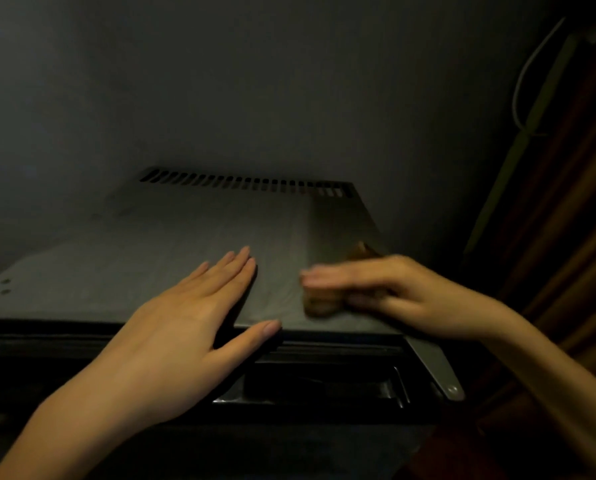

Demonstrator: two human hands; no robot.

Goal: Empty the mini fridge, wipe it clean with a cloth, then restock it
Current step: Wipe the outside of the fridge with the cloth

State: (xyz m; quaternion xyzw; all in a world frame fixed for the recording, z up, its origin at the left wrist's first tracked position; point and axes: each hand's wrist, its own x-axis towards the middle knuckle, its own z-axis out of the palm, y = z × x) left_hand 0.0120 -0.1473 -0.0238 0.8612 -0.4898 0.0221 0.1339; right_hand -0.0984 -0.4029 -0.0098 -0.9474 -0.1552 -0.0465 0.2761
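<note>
I look down on the grey top of the mini fridge [171, 237], which has a row of vent slots along its back edge. My left hand [185, 327] lies flat on the top near its front edge, fingers straight and thumb spread. My right hand [393, 292], blurred by motion, presses a small brownish cloth [320, 303] onto the top toward the right side; its fingers lie over the cloth and the thumb curls under it. A corner of the cloth sticks out behind the hand.
The fridge door [324, 386] below the top stands ajar, its dark upper rim and a grey hinge bracket [438, 372] showing at the right. A grey wall rises behind. A brown curtain [573, 237] and a white cable [525, 81] hang at the right.
</note>
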